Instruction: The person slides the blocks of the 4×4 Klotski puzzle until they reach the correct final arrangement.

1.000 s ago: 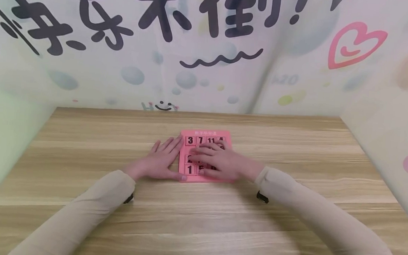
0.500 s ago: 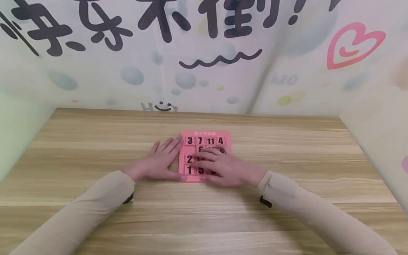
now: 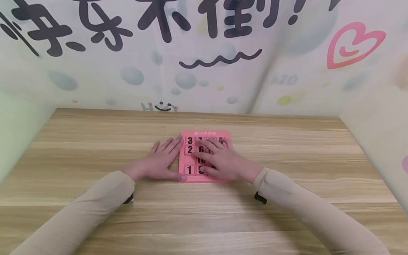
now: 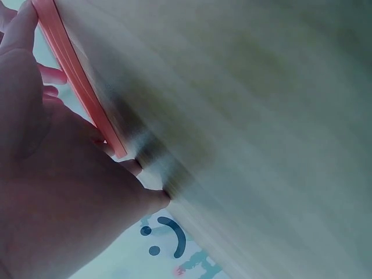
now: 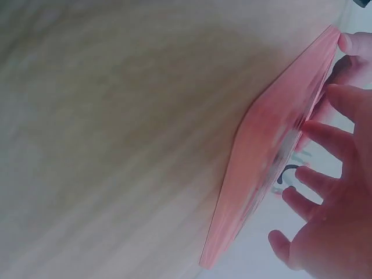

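A pink number slide puzzle (image 3: pixel 181 161) lies flat on the wooden table, Chinese lettering along its top edge. Tiles 3, 2 (image 3: pixel 189 149) and 1 show in its left column, with a gap between 2 and 1. My left hand (image 3: pixel 157 163) rests spread against the puzzle's left side, thumb at the lower left corner. Over the right half, my right hand (image 3: pixel 224 162) has its fingers spread, a fingertip right by tile 2; it hides several tiles. In the right wrist view, fingertips meet the tile face of the puzzle (image 5: pixel 250 145).
The wooden table (image 3: pixel 198 228) extends around the puzzle to a printed wall (image 3: pixel 206 88) at the back. Light panels stand at left and right. A dark band (image 3: pixel 261 198) shows below the right sleeve.
Tile 2 has slid up one row in the left column, so the gap now lies below it. My right hand shifted slightly down, then back up; the left stays put.
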Tool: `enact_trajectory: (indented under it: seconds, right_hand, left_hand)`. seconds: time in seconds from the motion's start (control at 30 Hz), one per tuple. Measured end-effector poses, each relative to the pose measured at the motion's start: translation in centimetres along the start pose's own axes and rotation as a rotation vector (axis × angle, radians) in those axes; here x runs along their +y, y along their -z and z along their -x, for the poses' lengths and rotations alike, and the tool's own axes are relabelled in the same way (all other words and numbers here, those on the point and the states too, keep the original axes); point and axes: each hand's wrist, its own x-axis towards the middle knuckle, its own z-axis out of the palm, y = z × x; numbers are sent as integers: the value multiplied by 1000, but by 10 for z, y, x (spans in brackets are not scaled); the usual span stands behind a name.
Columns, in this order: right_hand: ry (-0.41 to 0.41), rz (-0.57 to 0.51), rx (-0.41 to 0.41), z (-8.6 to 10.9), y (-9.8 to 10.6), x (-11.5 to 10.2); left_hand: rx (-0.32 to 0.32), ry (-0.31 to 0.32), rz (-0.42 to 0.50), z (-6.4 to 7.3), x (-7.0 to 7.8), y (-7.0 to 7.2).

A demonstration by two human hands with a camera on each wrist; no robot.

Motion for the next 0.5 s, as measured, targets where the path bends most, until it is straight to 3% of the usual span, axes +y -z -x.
enact_trajectory:
  seconds: [0.5]
  right_hand:
    - [237,-86,-32,19,0,-5]
  left_hand:
    - [1,1,0,0,1,0]
